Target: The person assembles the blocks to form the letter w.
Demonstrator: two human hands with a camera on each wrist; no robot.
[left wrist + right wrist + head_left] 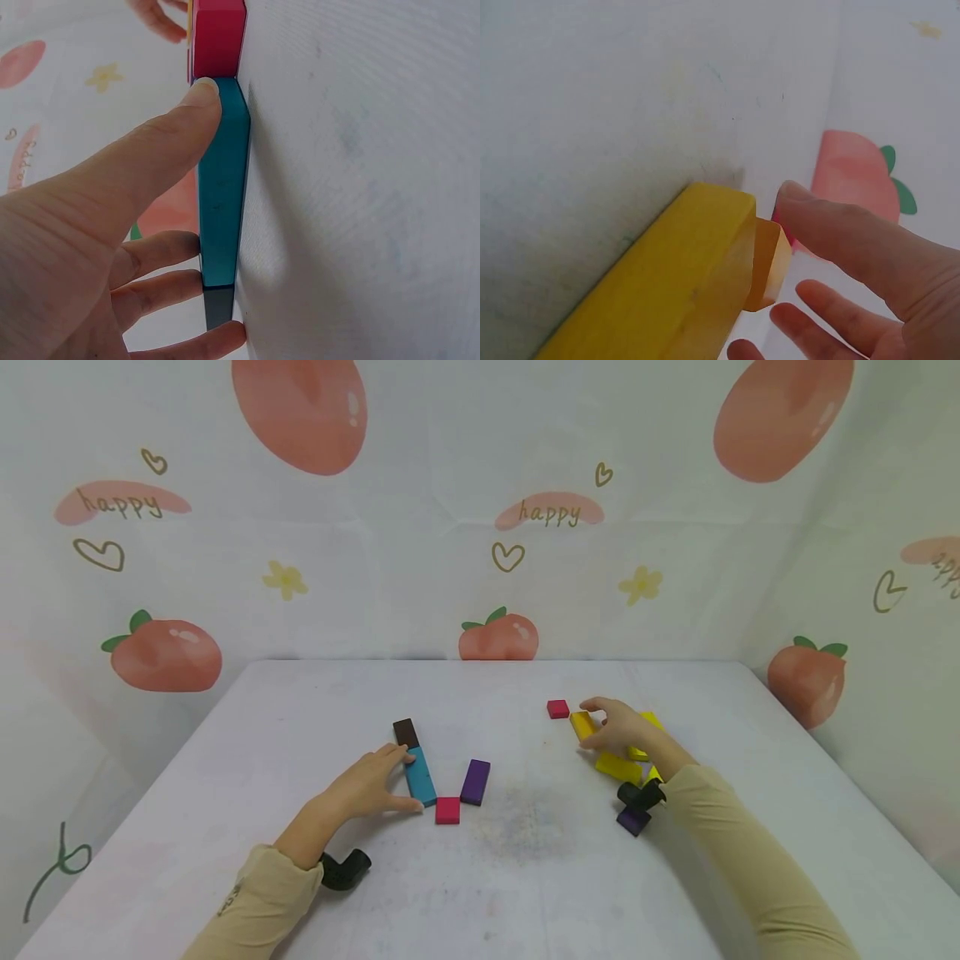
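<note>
My left hand (371,781) rests along the left side of a blue block (422,779), its thumb at the near end and fingers spread toward a dark brown block (405,732) set end to end with it. In the left wrist view the thumb touches the blue block (223,187) close to a red block (220,37). My right hand (617,727) reaches over an orange-yellow block (581,725), thumb and fingers apart around it. The right wrist view has that orange-yellow block (769,262) beyond a larger-looking yellow block (660,285).
A purple block (476,782) stands at an angle beside the red square (447,811). Beyond the right hand lies another red square (557,709). Yellow blocks (618,768) lie under the right wrist, with a purple block (633,821) nearer. Printed cloth walls (420,593) border the white table (525,893).
</note>
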